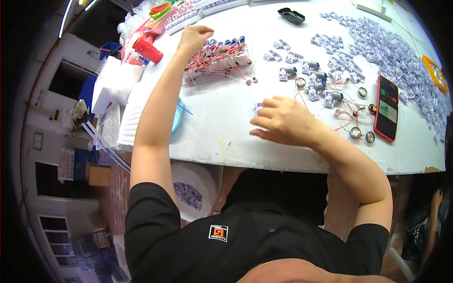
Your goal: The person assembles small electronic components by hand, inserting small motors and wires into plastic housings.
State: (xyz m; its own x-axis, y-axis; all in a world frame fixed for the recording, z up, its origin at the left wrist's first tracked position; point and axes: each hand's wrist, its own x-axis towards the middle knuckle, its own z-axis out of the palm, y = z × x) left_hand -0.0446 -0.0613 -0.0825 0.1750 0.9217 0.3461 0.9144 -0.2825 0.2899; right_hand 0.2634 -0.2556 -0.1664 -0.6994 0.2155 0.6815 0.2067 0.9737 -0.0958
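Observation:
My left hand (194, 40) is stretched out at the far edge of a white block piled with small motors and tangled red wires (219, 59). Its fingers are pressed together, and what they may pinch is hidden. My right hand (285, 120) hovers over the table's near middle, fingers curved and a little apart, with nothing visible between them. Beside its fingertips is a small clear plastic housing (258, 107), partly covered by the hand. To the right are several housings with small motors (314, 89) in them, plus loose round speakers on wires (355, 132).
A large heap of clear plastic housings (396, 52) spreads over the right of the white table (226, 137). A red-edged phone (387, 108), a black tray (291, 16), an orange-framed object (435, 74) and a red cylinder (147, 50) stand around. At right, another person's arm (433, 221) shows.

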